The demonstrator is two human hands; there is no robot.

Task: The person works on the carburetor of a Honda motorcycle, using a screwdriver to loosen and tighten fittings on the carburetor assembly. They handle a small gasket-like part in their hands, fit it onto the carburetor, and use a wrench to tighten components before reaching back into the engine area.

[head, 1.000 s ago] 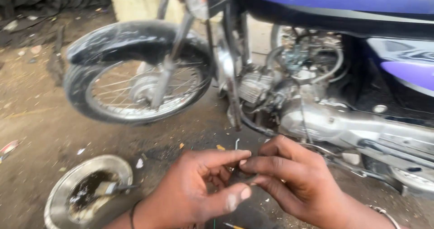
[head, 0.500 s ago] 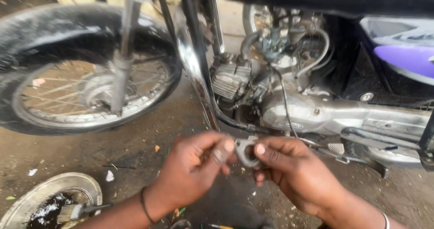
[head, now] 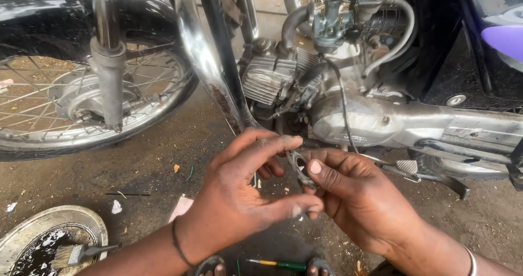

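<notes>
Both of my hands meet in the lower middle of the head view, in front of a motorcycle engine [head: 278, 77]. A small flat grey metal part with a hole, like a gasket or flange [head: 299, 166], is pinched between them. My left hand [head: 248, 194] has its thumb and fingers on the part's left side. From the right, my right hand [head: 357, 197] grips it with the thumb on top. The part is partly hidden by my fingers. Just behind my hands runs the silver exhaust pipe [head: 414, 126].
The motorcycle's front wheel [head: 65, 99] and fork stand at the left. A round metal pan [head: 32, 232] with dark liquid and a brush [head: 81, 252] sits at the lower left. A green-handled screwdriver [head: 272, 264] lies on the wet dirt ground by my feet.
The view has moved closer to the engine and leftward along the bike. My hands stay together on the small part, turning it between the fingers.
</notes>
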